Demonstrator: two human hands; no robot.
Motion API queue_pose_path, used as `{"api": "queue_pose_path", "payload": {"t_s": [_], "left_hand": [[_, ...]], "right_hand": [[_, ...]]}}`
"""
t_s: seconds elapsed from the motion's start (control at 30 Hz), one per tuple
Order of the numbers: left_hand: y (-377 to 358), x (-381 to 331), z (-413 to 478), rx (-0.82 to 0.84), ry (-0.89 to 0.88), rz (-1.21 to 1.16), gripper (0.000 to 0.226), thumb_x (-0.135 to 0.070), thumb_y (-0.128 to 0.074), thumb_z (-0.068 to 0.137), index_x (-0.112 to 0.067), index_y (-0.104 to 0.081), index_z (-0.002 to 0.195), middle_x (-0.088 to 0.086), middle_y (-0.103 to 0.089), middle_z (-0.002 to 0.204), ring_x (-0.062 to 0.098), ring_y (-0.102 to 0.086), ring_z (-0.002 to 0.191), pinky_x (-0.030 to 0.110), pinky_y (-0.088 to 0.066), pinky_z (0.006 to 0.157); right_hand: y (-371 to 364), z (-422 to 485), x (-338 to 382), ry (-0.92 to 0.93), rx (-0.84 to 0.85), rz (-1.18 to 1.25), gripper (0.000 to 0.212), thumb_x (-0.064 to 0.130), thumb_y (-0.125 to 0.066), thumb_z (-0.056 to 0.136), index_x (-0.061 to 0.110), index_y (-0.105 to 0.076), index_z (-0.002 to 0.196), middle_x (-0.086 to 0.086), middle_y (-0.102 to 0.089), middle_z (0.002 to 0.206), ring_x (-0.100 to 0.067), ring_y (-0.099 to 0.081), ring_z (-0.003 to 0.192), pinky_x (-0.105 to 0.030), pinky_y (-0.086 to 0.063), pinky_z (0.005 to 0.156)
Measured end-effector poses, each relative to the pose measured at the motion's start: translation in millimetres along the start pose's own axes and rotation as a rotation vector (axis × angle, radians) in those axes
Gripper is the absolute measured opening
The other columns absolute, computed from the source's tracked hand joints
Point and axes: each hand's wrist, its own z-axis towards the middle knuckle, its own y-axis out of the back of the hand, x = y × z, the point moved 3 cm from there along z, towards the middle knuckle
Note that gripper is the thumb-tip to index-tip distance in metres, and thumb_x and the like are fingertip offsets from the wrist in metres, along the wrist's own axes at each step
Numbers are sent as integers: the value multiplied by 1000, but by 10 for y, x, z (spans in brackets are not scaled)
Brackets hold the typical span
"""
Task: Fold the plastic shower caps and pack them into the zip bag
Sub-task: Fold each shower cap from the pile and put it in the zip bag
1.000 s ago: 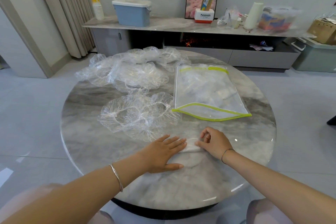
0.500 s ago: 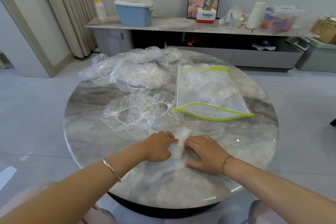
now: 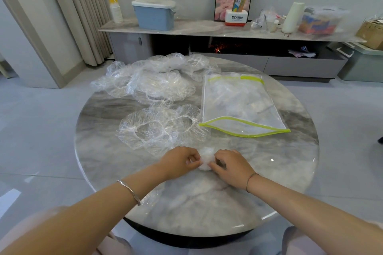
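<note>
Round marble table (image 3: 290, 172), head view, read left to right. At far left a heap of loose caps (image 3: 153, 80) lies well apart from the hands. Nearer, a spread cap (image 3: 157, 128) lies open, its near edge just beside the left hand (image 3: 180, 163).

At the table's near centre the left hand pinches one side of the folded cap (image 3: 205, 159), fingers curled in on it. The right hand (image 3: 230, 165) pinches the other side in the same way. The cap is a small white wad resting on the table between the two hands. The fingers hide how tightly it is folded.

At right the zip bag (image 3: 240, 103) lies flat, apart from the hands. Its near green-edged end appears to gape toward the person. Pale shapes show inside, but what they are cannot be told.

Likely failures:
- The thin film probably springs back, so releasing either pinch early may let the wad unfold.
- The left wrist could drag the spread cap as the wad is lifted.
- The bag is unheld, so a one-handed push at its mouth may slide it across the glossy top rather than admit the wad.
- Air trapped in the folds may leave the wad too bulky to go in.
</note>
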Motion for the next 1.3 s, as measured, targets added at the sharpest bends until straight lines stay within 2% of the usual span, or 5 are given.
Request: {"api": "queue_pose_path", "payload": {"t_s": [0.17,0.33,0.8,0.93,1.3], "left_hand": [[-72,-13,50,-59,66,-94,10,-30,-61,89,-20,-59,87,-4,-67,78,7,-54,67,29,-48,74],[-49,-105,39,-239,-207,190,22,-33,-56,91,-22,-55,111,-10,-58,103,13,-56,93,25,-41,80],[-213,-74,66,-147,-557,533,49,-45,-32,94,-16,-71,106,-5,-72,103,21,-61,106,27,-28,98],[-33,-166,240,-288,-472,377,44,-41,-34,93,-17,-64,114,-2,-66,113,22,-58,108,29,-33,96],[129,-237,1187,-227,33,300,60,-43,-41,98,-31,-14,151,-2,-14,158,27,-19,142,39,-20,115]], "right_hand": [[-62,23,-80,-266,-22,345,35,31,-63,87,21,-45,59,7,-44,52,-9,-41,53,-22,-32,54],[-98,63,-167,-467,-53,449,27,22,-69,81,21,-45,70,9,-47,48,-7,-43,49,-22,-33,54],[-1,114,-269,-541,11,486,26,12,-76,75,23,-56,62,8,-56,65,-7,-54,61,-17,-42,61],[98,101,-328,-683,-59,872,27,-1,-73,77,12,-52,65,1,-55,50,-2,-50,32,-13,-37,35],[435,160,-523,-415,-539,757,30,-7,-68,74,18,-54,70,4,-62,78,-14,-62,76,-23,-50,77]]}}
